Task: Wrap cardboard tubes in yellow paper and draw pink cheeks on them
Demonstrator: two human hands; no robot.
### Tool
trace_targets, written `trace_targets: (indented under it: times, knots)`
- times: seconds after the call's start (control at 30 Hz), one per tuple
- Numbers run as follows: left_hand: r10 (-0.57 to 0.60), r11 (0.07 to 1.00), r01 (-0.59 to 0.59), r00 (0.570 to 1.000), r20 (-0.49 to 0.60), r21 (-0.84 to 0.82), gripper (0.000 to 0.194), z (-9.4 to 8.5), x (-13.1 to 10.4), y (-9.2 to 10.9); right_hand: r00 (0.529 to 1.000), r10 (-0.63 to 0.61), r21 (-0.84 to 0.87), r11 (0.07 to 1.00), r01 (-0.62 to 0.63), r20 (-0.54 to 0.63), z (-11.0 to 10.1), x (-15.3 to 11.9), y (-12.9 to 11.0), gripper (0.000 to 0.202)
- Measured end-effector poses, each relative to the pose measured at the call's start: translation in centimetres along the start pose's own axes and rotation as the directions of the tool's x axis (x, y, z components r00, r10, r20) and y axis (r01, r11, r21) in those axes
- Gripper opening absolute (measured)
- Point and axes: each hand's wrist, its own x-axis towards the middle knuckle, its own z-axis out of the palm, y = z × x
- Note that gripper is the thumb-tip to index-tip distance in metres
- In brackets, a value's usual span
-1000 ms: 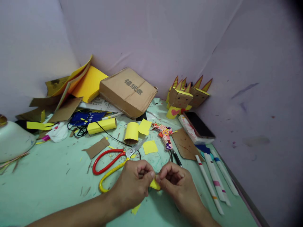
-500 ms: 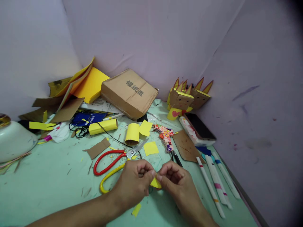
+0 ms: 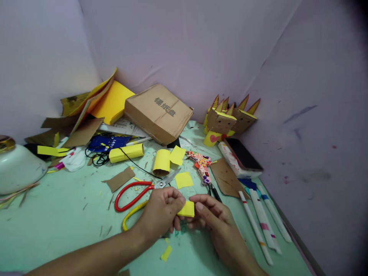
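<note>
Between thumb and fingers, my left hand (image 3: pixel 165 211) pinches a small folded piece of yellow paper (image 3: pixel 187 209). My right hand (image 3: pixel 214 216) is at the paper's right edge, its thumb and fingers apart; whether a fingertip touches the paper, I cannot tell. Scissors (image 3: pixel 149 188) with one red and one yellow handle lie spread just behind my left hand, which partly covers the yellow handle. Beyond the hands rest a square of yellow paper (image 3: pixel 184 179), another yellow piece (image 3: pixel 177 155) and a short yellow-covered cardboard tube (image 3: pixel 161 161).
A flower-patterned glue gun (image 3: pixel 201 166), brown cardboard (image 3: pixel 227 178) and white markers (image 3: pixel 255 226) are on the right, near a phone (image 3: pixel 243 153). At the back stand a cardboard box (image 3: pixel 158 113) and spiky cardboard figures (image 3: pixel 222 120). A longer yellow tube (image 3: pixel 126 153) lies left.
The yellow paper has turned up and now shows as a flat folded rectangle. My right fingers have loosened from their pinch and spread, while my left hand keeps its hold.
</note>
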Motion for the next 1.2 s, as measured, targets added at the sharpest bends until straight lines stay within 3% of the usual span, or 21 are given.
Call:
trace_targets:
  times: [0.27,0.47,0.7,0.9,1.03,1.2]
  knots:
    - [-0.052,0.997,0.051,0.999,0.002,0.065,0.015,0.3,0.1,-0.1,0.998,0.057,-0.154,0.986,-0.062,-0.031,0.2,0.0,-0.2,0.043]
    - [0.013,0.995,-0.011,1.0,-0.022,0.099,0.015,0.3,0.0,-0.4,0.998,0.043,-0.213,0.976,-0.052,-0.048,0.4,-0.1,-0.4,0.043]
    - [0.022,0.998,-0.027,0.996,0.087,0.055,0.029,0.0,0.0,-0.5,1.0,-0.011,-0.271,0.962,0.008,-0.01,0.2,-0.3,-0.7,0.039]
    - [0.052,0.986,-0.056,0.998,0.032,0.154,0.023,0.4,-0.2,-1.0,0.999,-0.034,-0.298,0.954,0.033,0.0,0.3,-0.6,-0.8,0.039]
    - [0.141,0.968,-0.135,0.99,-0.014,0.21,0.022,0.4,-0.4,-1.0,0.997,-0.083,-0.27,0.96,0.079,-0.002,0.7,-0.6,-0.7,0.04]
    - [0.152,0.966,-0.145,0.988,-0.014,0.215,0.021,0.0,-0.2,-0.8,1.0,-0.019,-0.26,0.966,0.017,-0.007,0.8,-0.5,-0.9,0.041]
